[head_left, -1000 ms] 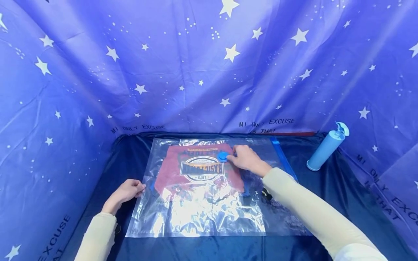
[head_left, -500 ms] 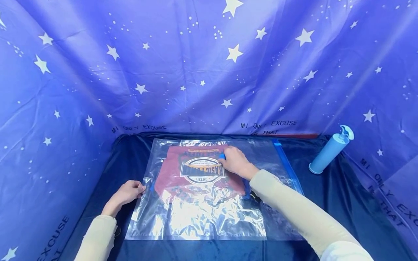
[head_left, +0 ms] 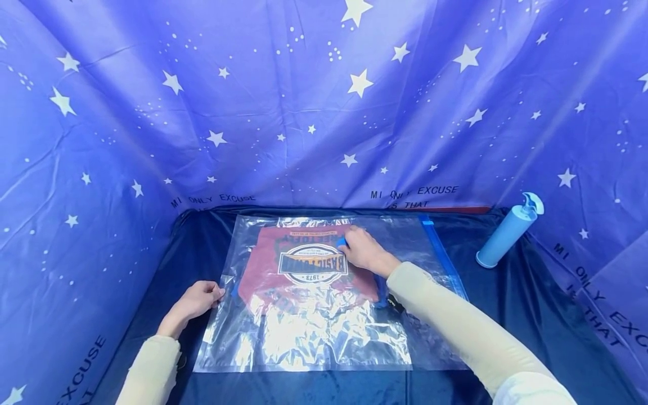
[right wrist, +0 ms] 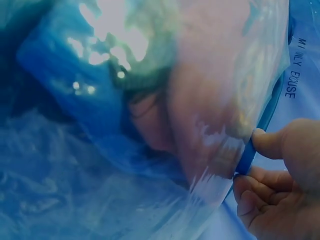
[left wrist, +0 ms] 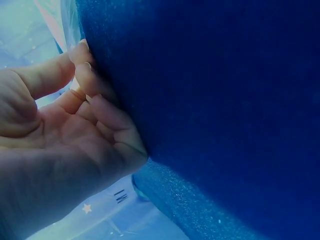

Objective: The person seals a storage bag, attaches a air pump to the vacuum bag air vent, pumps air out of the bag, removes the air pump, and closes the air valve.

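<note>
A clear vacuum storage bag (head_left: 304,351) lies flat in the head view, a folded red printed garment (head_left: 258,281) inside it. My left hand (head_left: 199,298) pinches the bag's left edge; the left wrist view shows thumb and forefinger meeting on the clear plastic (left wrist: 71,22), the other fingers curled. On top of the bag, over the garment's upper right, my right hand (head_left: 365,249) holds the round blue valve cap (right wrist: 245,159) between thumb and fingers. Most of that cap is hidden by the hand in the head view.
A light-blue hand pump (head_left: 506,239) stands tilted at the back right. The bag's blue zip strip (head_left: 442,253) runs along its right side. Dark blue cloth (head_left: 283,388) covers the table, and a starry purple curtain (head_left: 283,112) encloses it behind and at the sides.
My right hand has come left and turned over the valve cap, covering most of it; its forearm has swung left too. The left hand stays at the bag's edge.
</note>
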`<state>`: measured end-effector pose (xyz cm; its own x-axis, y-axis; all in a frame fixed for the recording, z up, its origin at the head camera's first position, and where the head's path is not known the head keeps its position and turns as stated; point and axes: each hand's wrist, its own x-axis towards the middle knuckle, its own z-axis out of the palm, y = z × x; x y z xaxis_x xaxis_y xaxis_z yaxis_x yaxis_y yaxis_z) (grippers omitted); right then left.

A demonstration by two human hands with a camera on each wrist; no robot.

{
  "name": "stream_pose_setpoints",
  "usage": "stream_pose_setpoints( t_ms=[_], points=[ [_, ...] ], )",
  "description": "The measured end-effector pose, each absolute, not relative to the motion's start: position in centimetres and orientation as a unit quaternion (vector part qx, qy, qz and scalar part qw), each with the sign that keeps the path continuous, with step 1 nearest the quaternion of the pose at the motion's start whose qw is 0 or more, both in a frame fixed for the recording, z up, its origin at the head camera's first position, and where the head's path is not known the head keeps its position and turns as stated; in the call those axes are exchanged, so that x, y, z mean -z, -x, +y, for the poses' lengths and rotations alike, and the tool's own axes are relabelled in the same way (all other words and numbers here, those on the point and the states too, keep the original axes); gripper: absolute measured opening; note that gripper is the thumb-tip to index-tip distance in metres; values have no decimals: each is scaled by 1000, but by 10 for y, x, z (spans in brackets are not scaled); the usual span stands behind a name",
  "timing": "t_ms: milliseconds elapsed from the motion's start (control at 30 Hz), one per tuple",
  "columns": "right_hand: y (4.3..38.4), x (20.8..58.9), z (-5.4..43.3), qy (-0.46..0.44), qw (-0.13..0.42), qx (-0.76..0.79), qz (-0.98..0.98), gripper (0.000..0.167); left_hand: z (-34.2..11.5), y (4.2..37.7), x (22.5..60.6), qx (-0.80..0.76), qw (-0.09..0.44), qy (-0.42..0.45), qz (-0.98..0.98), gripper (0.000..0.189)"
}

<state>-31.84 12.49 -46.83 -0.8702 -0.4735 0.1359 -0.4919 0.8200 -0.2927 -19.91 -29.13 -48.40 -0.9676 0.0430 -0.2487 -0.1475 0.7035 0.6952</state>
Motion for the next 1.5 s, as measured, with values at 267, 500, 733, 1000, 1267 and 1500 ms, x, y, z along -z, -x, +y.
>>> stream_pose_setpoints(
  t_ms=[267, 500, 733, 1000, 1267, 1500],
  points=[
    [318, 468, 125, -274, 23, -133, -952, 17, -292, 200, 485, -384, 122, 26, 915, 30],
    [317, 469, 126, -231, 24, -154, -960, 38, -292, 199, 485, -384, 124, 24, 915, 31],
    [316, 470, 125, -194, 12, -176, -965, 40, -292, 200, 484, -385, 122, 25, 914, 30],
    [319, 470, 123, -206, 15, -183, -961, 29, -292, 199, 483, -391, 126, 24, 911, 31],
    [319, 471, 123, -249, 39, -159, -954, 24, -295, 198, 483, -396, 132, 11, 909, 32],
    [316, 465, 121, -253, 26, -120, -960, 24, -298, 202, 480, -438, 165, 11, 884, 34]
  ],
)
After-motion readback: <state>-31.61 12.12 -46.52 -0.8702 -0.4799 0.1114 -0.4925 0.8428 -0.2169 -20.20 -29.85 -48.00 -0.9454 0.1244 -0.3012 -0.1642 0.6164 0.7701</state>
